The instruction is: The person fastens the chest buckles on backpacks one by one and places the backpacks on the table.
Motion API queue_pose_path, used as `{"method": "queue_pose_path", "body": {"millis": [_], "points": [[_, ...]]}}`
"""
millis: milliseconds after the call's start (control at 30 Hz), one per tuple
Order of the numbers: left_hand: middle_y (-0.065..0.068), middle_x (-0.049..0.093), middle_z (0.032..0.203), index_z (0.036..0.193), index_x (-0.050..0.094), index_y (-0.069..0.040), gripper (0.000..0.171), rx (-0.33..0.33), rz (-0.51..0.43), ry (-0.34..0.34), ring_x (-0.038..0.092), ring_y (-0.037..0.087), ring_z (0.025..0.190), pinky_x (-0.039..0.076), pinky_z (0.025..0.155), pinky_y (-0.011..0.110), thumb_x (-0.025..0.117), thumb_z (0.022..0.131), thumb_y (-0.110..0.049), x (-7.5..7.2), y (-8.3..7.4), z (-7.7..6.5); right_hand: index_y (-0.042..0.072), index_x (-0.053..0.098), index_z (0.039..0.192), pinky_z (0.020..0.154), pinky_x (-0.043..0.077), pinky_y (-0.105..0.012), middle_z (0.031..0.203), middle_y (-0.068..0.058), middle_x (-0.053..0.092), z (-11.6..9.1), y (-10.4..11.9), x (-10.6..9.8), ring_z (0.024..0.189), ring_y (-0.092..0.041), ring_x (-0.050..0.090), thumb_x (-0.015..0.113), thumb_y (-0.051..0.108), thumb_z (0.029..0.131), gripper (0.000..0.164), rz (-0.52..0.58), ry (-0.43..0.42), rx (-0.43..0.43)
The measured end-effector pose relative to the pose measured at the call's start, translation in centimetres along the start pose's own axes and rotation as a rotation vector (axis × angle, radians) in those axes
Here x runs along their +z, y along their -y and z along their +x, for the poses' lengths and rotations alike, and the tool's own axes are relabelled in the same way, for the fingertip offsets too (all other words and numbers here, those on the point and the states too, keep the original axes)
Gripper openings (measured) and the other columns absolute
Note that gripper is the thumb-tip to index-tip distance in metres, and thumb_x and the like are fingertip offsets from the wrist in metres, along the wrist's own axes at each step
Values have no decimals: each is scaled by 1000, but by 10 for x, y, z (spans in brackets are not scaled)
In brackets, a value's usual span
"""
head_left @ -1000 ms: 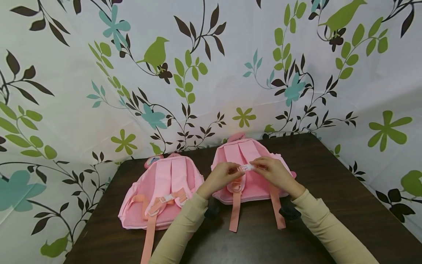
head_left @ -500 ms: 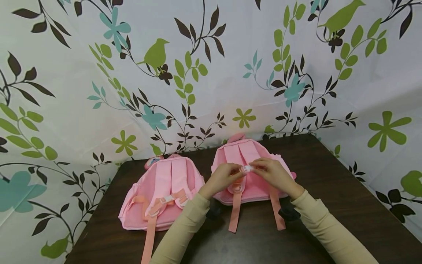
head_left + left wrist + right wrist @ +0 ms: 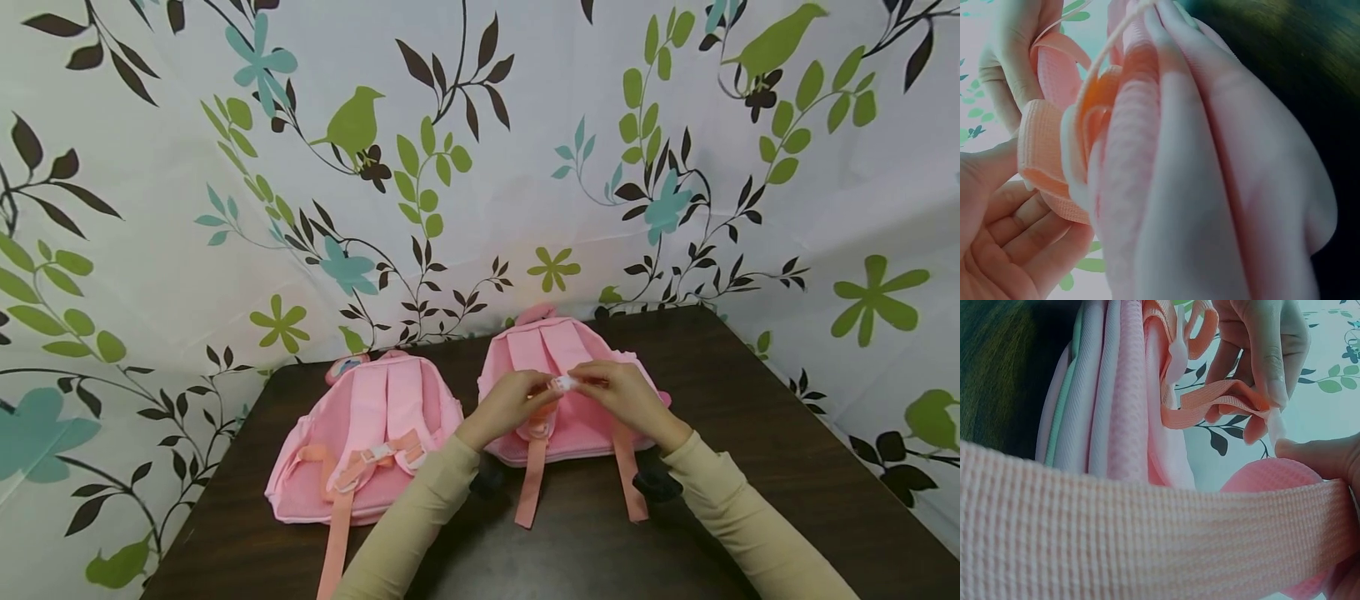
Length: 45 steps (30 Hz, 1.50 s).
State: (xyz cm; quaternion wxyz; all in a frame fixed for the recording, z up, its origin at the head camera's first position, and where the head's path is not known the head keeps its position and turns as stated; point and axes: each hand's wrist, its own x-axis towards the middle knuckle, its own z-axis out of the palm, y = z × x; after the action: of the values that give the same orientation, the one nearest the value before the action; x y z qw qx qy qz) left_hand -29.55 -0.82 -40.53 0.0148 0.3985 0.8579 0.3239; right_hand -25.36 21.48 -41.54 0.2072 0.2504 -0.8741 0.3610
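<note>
A pink backpack [image 3: 588, 433] leans at the back right of the table, its shoulder straps facing me. In front of it my left hand [image 3: 510, 404] pinches one end of a small white plastic buckle [image 3: 562, 383], while my right hand [image 3: 618, 396] pinches the other end. The right wrist view shows the white buckle [image 3: 1277, 427] between the two hands' fingertips, an orange webbing strap [image 3: 1210, 406] running up to it. Another orange strap [image 3: 1116, 519] crosses close before that camera. In the left wrist view, folded orange webbing [image 3: 1041, 140] lies beside the left fingers [image 3: 1035, 231].
A second pink backpack [image 3: 367, 400] stands to the left, near my left forearm, with its white chest buckle [image 3: 377, 452] fastened across the straps. Loose orange strap ends [image 3: 531, 483] hang onto the dark wooden table [image 3: 592, 542]. A leaf-patterned cloth [image 3: 480, 167] hangs behind.
My left hand has shifted slightly right toward the right hand, and less of the white buckle shows between the fingertips. Both backpacks stay in place.
</note>
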Motion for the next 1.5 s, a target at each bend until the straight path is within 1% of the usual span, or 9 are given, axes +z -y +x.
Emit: {"method": "queue_pose_path", "body": {"millis": [167,400,633,767,900,1100,1233,1400,1500], "points": [[-7,62,80,105,74,-12,16,6,34,10,55,8,72,45,65,20,68,98,-26,-4,2,2,2,77,108,75,59,-38,102,-8,76,2,-2,3,86,-19,71,80,4,85,24,7,-12,-12],[-7,62,79,108,74,-12,18,31,15,23,54,8,70,44,64,20,68,98,-25,2,3,8,2,78,107,68,57,-27,96,-6,76,-1,-6,-1,77,-12,68,81,7,84,24,-17,-5,20],[-7,56,71,100,72,-13,17,41,57,22,52,7,66,42,62,20,67,98,-29,5,4,11,3,78,105,62,54,-23,96,-7,76,-2,-6,-3,72,-8,64,81,5,83,23,16,16,-3],[-7,55,71,98,72,-13,17,44,69,22,51,6,65,41,61,19,67,98,-29,7,5,11,2,78,106,62,53,-21,98,-9,76,-2,-6,-3,72,-7,64,81,4,83,23,12,25,9],[-8,56,71,98,72,-13,16,52,77,22,50,5,65,42,60,19,67,98,-28,7,5,11,0,77,108,62,53,-21,100,-11,76,-2,-6,-3,73,-9,65,80,3,84,24,20,36,25],[-7,57,72,101,73,-13,12,37,39,25,52,6,66,43,61,20,69,97,-24,7,4,11,0,77,108,60,51,-21,101,-11,76,-2,-7,-4,72,-8,63,80,3,84,24,22,48,27],[-8,58,73,101,72,-14,12,30,29,28,53,6,68,43,63,20,69,97,-24,9,3,9,0,77,108,62,52,-22,102,-10,76,-3,-8,-4,74,-8,63,80,3,84,24,20,60,26],[-7,56,71,98,71,-15,11,33,41,34,51,6,65,41,60,20,68,98,-26,13,5,7,4,77,107,67,55,-25,100,-6,75,-6,-10,-2,77,-8,63,80,4,85,22,4,87,31],[-7,54,69,98,71,-15,14,30,56,47,49,5,62,40,58,19,67,99,-28,17,7,6,6,77,107,74,58,-31,100,-4,75,-10,-12,-1,81,-9,65,80,5,85,22,3,112,44]]}}
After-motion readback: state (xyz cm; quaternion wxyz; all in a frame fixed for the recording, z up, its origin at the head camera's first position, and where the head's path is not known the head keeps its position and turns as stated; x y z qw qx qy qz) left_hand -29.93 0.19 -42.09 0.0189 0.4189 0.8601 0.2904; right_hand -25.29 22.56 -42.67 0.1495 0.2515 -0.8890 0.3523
